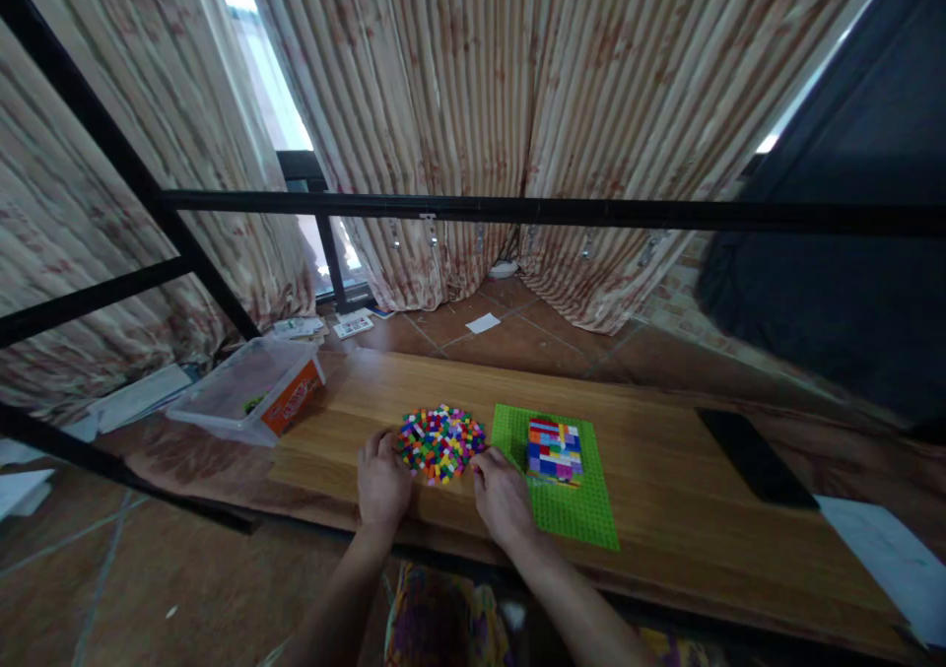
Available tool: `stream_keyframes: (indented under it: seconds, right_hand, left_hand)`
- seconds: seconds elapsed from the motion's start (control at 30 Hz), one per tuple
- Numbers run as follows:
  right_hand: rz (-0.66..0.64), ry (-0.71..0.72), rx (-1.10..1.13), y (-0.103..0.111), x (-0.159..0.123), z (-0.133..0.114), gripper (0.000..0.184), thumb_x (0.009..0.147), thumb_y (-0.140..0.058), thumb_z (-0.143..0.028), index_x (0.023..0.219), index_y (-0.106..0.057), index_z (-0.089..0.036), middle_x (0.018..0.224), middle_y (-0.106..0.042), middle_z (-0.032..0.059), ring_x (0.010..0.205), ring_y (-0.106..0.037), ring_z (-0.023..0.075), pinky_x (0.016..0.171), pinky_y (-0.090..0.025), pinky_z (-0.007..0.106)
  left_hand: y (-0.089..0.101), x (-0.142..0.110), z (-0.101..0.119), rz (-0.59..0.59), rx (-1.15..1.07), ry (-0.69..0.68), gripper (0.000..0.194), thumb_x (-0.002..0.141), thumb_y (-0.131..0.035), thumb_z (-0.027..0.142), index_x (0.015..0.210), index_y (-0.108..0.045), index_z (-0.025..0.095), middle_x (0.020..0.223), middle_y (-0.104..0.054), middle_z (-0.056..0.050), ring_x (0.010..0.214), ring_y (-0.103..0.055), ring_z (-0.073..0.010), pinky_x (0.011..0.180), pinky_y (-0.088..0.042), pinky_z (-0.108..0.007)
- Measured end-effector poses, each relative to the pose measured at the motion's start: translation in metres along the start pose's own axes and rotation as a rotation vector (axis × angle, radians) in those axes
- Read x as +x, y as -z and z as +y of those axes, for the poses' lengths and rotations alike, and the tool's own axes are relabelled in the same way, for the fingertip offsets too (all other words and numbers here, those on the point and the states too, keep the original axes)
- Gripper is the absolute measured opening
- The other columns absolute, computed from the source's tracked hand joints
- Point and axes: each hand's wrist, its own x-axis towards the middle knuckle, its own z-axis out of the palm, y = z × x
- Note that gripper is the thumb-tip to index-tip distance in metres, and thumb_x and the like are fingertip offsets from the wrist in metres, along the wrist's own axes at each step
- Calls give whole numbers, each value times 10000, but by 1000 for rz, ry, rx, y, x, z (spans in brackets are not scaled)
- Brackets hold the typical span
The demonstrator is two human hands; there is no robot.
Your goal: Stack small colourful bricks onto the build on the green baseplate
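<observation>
A round, shallow pile of small multicoloured toy bricks (441, 442) lies on the wooden board between my two hands. My left hand (384, 480) is at its left edge, fingers curled in and closed; anything in them is too small to make out. At the right edge of the pile, my right hand (504, 498) has thumb and fingers pinched together, their contents hidden. Just right of that hand lies a green studded baseplate (576, 519). On it stands a rectangular block of joined bricks (554, 450) in red, white, blue, purple and other colours.
A clear plastic box (247, 386) with an orange label stands at the board's left end. Toward the right of the wooden board (657, 470) lie a dark flat phone-like slab (755, 457) and a white sheet (883, 554). A black metal rail (547, 211) crosses in front of curtains.
</observation>
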Motion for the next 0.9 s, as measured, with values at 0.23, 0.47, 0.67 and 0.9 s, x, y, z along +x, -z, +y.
stream_keyframes:
  seconds: [0.23,0.47,0.67,0.9]
  right_hand:
    - [2,-54,24,-1,1,7,250,853,-457,-69,942,-657,-190,966,-646,61,923,-613,176,847,-439,258]
    - [-20,-62,-105,-7,5,-3,189,871,-498,-147,931,-668,-205,988,-647,57,906,-610,189,793,-446,272]
    - [33,-23,-74,-10,8,-6,247,897,-454,-117,899,-681,-216,930,-656,55,891,-614,187,760,-446,273]
    - [214,31,253,18,-11,2,229,933,-455,-210,898,-680,-223,897,-661,38,845,-624,172,774,-458,275]
  left_hand:
    - [0,0,0,1,13,-18,340,823,-414,99,1090,-621,140,1124,-603,-127,1096,-538,-257,976,-442,-386]
    - [-1,0,-1,15,33,-19,325,837,-407,117,1077,-626,132,1121,-608,-128,1085,-543,-262,960,-449,-387]
    - [-4,0,-5,19,46,-55,326,827,-407,123,1070,-625,128,1100,-611,-129,1053,-549,-265,939,-458,-385]
    - [-2,2,-5,9,64,-58,323,834,-402,136,1060,-632,113,1112,-613,-136,1061,-546,-266,947,-453,-381]
